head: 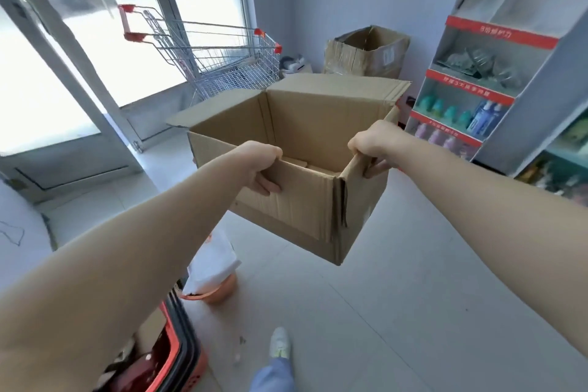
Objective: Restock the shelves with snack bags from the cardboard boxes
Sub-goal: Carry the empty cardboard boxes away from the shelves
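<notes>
I hold an open brown cardboard box [305, 200] up in the air in front of me, its flaps spread outward. My left hand [259, 165] grips the near rim, fingers curled over the outside wall. On the right side, my right hand [372, 146] pinches the folded flap. Inside the box only bare cardboard shows; no snack bags are visible. A display shelf [477, 73] with red price strips stands at the right, carrying bottles on its lower tiers and clear packets higher up.
A wire shopping cart [222, 54] with red trim stands by the glass doors at the back. A second, taller cardboard box [366, 54] sits against the far wall. An orange basin [219, 291] and a red basket [171, 356] lie on the tiled floor at lower left. My shoe [280, 344] is below.
</notes>
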### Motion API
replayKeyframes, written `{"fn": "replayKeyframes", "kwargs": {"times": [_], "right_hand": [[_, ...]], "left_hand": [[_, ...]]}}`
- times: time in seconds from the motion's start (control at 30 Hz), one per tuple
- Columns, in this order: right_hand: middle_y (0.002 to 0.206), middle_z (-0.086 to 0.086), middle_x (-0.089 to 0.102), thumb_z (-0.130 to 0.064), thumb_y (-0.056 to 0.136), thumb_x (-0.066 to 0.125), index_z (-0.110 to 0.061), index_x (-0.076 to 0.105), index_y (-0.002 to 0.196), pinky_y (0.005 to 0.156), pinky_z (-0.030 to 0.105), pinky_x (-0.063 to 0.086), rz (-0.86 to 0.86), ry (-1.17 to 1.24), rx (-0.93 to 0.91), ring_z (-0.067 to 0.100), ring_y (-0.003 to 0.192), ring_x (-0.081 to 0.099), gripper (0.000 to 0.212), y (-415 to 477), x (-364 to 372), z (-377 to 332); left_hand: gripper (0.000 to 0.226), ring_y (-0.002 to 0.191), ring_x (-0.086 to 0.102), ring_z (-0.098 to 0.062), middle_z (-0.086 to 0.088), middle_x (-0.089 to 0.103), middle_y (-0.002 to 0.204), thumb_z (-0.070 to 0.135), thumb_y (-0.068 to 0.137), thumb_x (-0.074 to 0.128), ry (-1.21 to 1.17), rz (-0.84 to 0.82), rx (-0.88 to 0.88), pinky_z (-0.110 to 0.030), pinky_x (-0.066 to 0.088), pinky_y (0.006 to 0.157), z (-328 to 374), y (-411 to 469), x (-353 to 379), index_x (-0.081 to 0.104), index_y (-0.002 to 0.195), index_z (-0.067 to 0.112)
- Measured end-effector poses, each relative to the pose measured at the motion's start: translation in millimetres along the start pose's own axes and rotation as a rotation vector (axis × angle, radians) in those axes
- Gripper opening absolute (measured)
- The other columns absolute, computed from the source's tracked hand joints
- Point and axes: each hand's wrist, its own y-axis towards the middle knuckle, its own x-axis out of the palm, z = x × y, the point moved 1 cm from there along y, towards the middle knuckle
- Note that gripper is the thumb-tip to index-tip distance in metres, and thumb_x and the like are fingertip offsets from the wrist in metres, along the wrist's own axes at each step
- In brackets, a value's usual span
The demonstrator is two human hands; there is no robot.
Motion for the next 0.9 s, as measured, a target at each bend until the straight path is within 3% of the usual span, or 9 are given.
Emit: {"fn": "replayKeyframes", "kwargs": {"times": [0.17, 0.33, 0.4, 0.53, 0.7, 0.8, 0.9], "right_hand": [[0.106, 0.021, 0.057, -0.007, 0.077, 0.053, 0.004, 0.058, 0.102, 0.049, 0.030, 0.056, 0.000, -0.010, 0.076, 0.038, 0.067, 0.068, 0.027, 102, 0, -45], [0.096, 0.018, 0.057, -0.007, 0.080, 0.054, 0.001, 0.058, 0.093, 0.040, 0.025, 0.054, -0.017, -0.003, 0.161, 0.031, 0.055, 0.064, 0.016, 196, -14, -65], [0.092, 0.017, 0.056, -0.006, 0.082, 0.054, -0.001, 0.055, 0.085, 0.035, 0.022, 0.050, -0.047, 0.003, 0.181, 0.029, 0.056, 0.062, 0.006, 239, -21, -73], [0.088, 0.018, 0.055, -0.008, 0.080, 0.051, 0.001, 0.053, 0.096, 0.045, 0.024, 0.051, -0.099, -0.052, 0.184, 0.031, 0.059, 0.065, 0.018, 343, -20, -90], [0.076, 0.015, 0.049, -0.006, 0.083, 0.050, -0.002, 0.047, 0.078, 0.036, 0.020, 0.047, -0.201, -0.110, 0.180, 0.029, 0.053, 0.061, 0.007, 472, 2, -105], [0.077, 0.013, 0.048, -0.004, 0.082, 0.052, -0.001, 0.051, 0.087, 0.039, 0.023, 0.049, -0.259, -0.116, 0.212, 0.027, 0.052, 0.058, 0.006, 538, 25, -99], [0.089, 0.013, 0.047, -0.005, 0.081, 0.053, 0.003, 0.053, 0.105, 0.046, 0.028, 0.053, -0.305, -0.086, 0.258, 0.026, 0.051, 0.058, 0.026, 598, 56, -85]], "left_hand": [[0.014, 0.057, 0.060, -0.030, -0.018, 0.052, 0.076, 0.010, 0.091, 0.041, 0.063, -0.050, -0.023, -0.049, 0.056, 0.085, 56, 106, -15, 0.044, 0.100, 0.001], [0.014, 0.057, 0.061, -0.027, -0.017, 0.055, 0.077, 0.012, 0.093, 0.043, 0.118, -0.091, -0.034, -0.045, 0.057, 0.081, 110, 198, -8, 0.044, 0.080, 0.006], [0.015, 0.056, 0.061, -0.027, -0.017, 0.054, 0.076, 0.012, 0.093, 0.043, 0.116, -0.104, -0.054, -0.044, 0.057, 0.078, 128, 238, -1, 0.044, 0.079, 0.006], [0.014, 0.057, 0.060, -0.029, -0.019, 0.054, 0.075, 0.012, 0.093, 0.041, 0.105, -0.096, -0.131, -0.045, 0.056, 0.078, 157, 328, 13, 0.042, 0.080, 0.006], [0.013, 0.056, 0.061, -0.029, -0.020, 0.057, 0.074, 0.013, 0.092, 0.042, 0.103, -0.051, -0.229, -0.044, 0.057, 0.075, 173, 447, 31, 0.046, 0.084, 0.004], [0.018, 0.062, 0.065, -0.034, -0.020, 0.063, 0.067, 0.016, 0.091, 0.044, 0.128, -0.041, -0.295, -0.039, 0.057, 0.065, 168, 513, 46, 0.050, 0.095, -0.001], [0.029, 0.072, 0.066, -0.039, -0.022, 0.065, 0.059, 0.017, 0.090, 0.044, 0.135, -0.046, -0.372, -0.033, 0.056, 0.059, 154, 575, 60, 0.052, 0.103, -0.008]]}}
